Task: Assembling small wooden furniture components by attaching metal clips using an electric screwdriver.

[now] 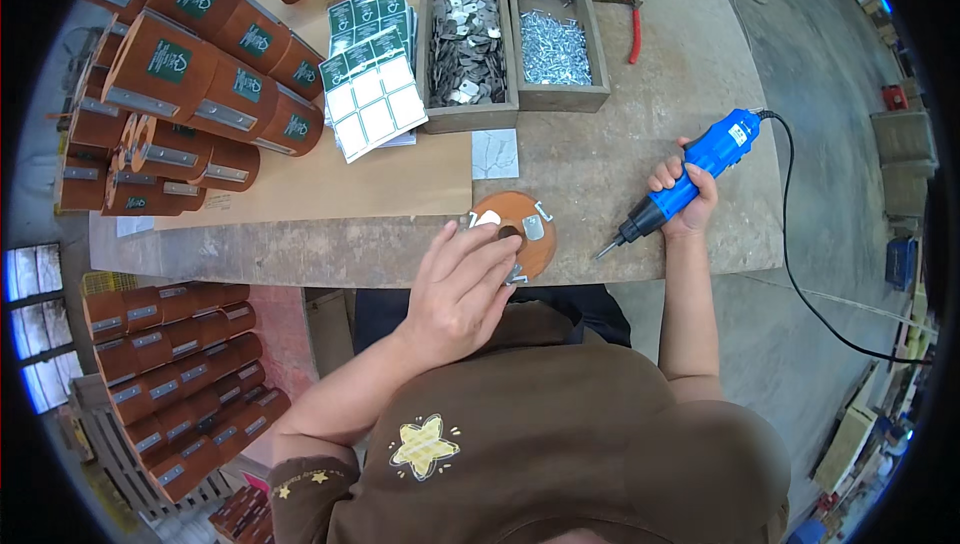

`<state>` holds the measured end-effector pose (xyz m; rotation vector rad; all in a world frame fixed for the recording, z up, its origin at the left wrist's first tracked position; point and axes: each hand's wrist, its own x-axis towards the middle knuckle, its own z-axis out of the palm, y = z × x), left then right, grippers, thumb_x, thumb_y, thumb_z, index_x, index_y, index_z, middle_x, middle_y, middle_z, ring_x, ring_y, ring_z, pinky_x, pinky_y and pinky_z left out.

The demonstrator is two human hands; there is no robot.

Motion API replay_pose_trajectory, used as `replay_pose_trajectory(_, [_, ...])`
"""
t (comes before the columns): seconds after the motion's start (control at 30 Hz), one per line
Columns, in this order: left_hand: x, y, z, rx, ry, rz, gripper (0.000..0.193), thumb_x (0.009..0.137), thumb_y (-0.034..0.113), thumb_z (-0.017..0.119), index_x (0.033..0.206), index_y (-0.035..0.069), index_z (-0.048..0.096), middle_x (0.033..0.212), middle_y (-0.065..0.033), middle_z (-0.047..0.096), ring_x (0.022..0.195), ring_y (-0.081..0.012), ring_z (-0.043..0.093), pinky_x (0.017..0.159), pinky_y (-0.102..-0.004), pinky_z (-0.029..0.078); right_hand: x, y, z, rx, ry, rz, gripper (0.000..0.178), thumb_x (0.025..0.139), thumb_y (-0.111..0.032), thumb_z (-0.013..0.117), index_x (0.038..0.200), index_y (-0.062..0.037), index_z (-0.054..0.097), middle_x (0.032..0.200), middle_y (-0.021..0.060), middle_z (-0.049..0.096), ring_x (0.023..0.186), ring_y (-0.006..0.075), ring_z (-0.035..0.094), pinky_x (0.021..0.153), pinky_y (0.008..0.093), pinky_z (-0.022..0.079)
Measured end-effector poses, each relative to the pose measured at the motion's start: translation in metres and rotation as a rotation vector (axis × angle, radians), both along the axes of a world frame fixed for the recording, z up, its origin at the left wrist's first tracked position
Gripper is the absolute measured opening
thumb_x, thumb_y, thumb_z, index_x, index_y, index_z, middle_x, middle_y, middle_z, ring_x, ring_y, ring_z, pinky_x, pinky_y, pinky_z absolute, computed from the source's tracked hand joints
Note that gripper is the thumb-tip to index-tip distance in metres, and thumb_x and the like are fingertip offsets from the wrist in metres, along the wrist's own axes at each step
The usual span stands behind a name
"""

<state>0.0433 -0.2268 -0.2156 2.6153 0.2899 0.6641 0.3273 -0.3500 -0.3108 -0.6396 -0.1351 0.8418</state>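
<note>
A round terracotta-coloured piece (517, 206) lies at the table's near edge, with a dark hole at its middle and bent metal clips around its rim. Small flat metal plates (533, 229) rest on its face. My left hand (455, 289) reaches over the piece from the left, fingers stretched out and fingertips at its face; what is under them is partly hidden. Off to the right, my right hand (688, 194) is wrapped round a blue electric screwdriver (715, 149). Its bit points down and left, above the tabletop and apart from the piece.
Wooden boxes hold metal plates (468, 34) and screws (553, 49). Red-handled pliers (634, 26) lie beside them. Green-and-white label sheets (375, 99) overlap on cardboard (350, 189). Terracotta cylinders (190, 84) are stacked at left, more below (190, 374). The screwdriver's black cord (800, 284) trails right.
</note>
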Motion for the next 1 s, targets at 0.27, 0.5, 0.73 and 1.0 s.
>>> replay_pose_trajectory(0.27, [-0.01, -0.014, -0.023, 0.051, -0.114, 0.097, 0.028, 0.062, 0.002, 0.063, 0.089, -0.003, 0.06, 0.099, -0.0108, 0.059, 0.1, -0.0291, 0.052, 0.094, -0.0461, 0.031, 0.004, 0.008, 0.012, -0.301, 0.042, 0.012, 0.041, 0.068, -0.013, 0.055, 0.106, -0.0015, 0.042, 0.067, 0.0076, 0.047, 0.06, 0.0182, 0.048, 0.054, 0.0342, 0.043])
replay_pose_trajectory(0.5, [-0.014, -0.016, -0.02, 0.085, -0.166, 0.153, 0.027, 0.06, 0.008, 0.068, 0.086, 0.004, 0.064, 0.099, -0.0021, 0.059, 0.101, -0.0227, 0.049, 0.093, -0.0457, 0.03, 0.03, 0.023, 0.022, -1.131, -0.799, -0.088, 0.063, 0.065, -0.026, 0.064, 0.113, 0.0034, 0.034, 0.091, 0.0176, 0.052, 0.082, 0.0285, 0.055, 0.072, 0.0361, 0.046])
replay_pose_trajectory(0.73, [-0.012, -0.007, -0.022, 0.102, -0.256, 0.166, 0.022, 0.059, 0.011, 0.07, 0.079, 0.005, 0.063, 0.093, -0.002, 0.061, 0.098, -0.0218, 0.051, 0.093, -0.0446, 0.029, 0.009, 0.048, 0.048, -1.644, -1.364, 0.005, 0.073, 0.068, -0.028, 0.062, 0.126, -0.0011, 0.027, 0.115, 0.026, 0.041, 0.103, 0.0367, 0.047, 0.082, 0.0407, 0.042])
replay_pose_trajectory(1.0, [-0.008, -0.003, -0.049, 0.028, -0.391, 0.123, 0.023, 0.063, 0.02, 0.071, 0.074, 0.011, 0.053, 0.089, -0.0029, 0.062, 0.093, -0.0234, 0.054, 0.094, -0.0474, 0.027, 0.044, 0.108, 0.145, -1.225, -1.716, 0.495, 0.034, 0.069, -0.031, 0.06, 0.085, -0.0006, 0.06, 0.079, 0.0162, 0.062, 0.076, 0.0288, 0.06, 0.07, 0.0363, 0.047])
